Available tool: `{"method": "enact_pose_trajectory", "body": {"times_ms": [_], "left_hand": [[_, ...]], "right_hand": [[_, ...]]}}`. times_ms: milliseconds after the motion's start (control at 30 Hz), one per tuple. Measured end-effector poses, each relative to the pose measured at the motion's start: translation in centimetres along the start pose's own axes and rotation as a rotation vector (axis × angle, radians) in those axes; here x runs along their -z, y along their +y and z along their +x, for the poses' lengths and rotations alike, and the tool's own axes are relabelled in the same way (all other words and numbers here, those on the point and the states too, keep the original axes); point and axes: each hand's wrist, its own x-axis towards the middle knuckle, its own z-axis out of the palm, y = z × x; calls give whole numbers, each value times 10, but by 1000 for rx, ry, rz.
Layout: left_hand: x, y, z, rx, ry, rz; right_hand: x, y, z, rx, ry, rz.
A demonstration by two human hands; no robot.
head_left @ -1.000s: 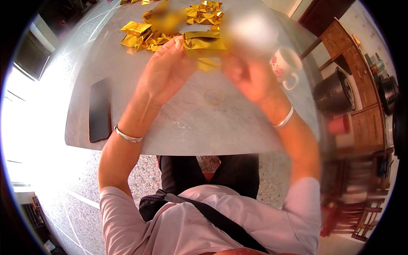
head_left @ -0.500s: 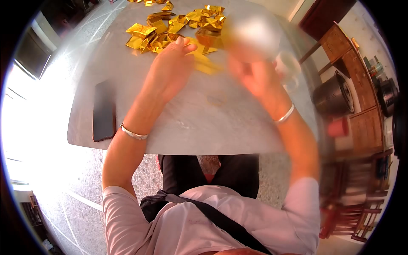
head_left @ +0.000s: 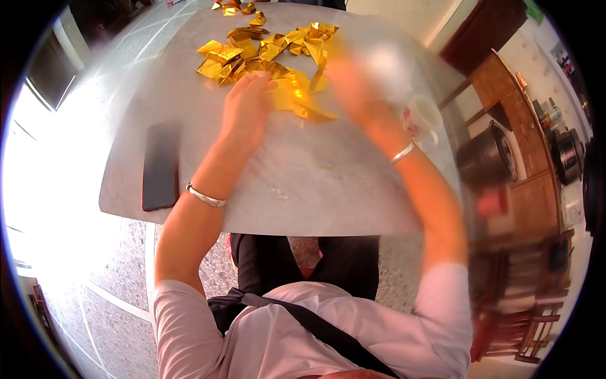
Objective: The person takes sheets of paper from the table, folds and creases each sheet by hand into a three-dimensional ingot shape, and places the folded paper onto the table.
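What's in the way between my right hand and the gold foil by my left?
A narrow gold strip shows between your blurred right hand and the gold foil by your left hand. The mug sits off to the right, out of the way.

Overexposed glare enters from the left. Fisheye distortion curves the edges; corners are black. Motion blur affects the right hand.
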Motion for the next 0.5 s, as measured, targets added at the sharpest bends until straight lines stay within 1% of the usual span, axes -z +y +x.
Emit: {"method": "enact_pose_trajectory", "body": {"times_ms": [133,233,333,500], "left_hand": [[-10,4,-8,-47,4,76],[-6,2,-3,-78,11,136],[-7,2,-3,-99,22,152],[-6,3,-2,-124,18,181]], "right_hand": [[10,-13,-1,82,-5,-32],[22,-18,-1,105,-85,-33],[26,-24,-1,162,-87,-60],[23,-23,-1,158,-120,-107]]}}
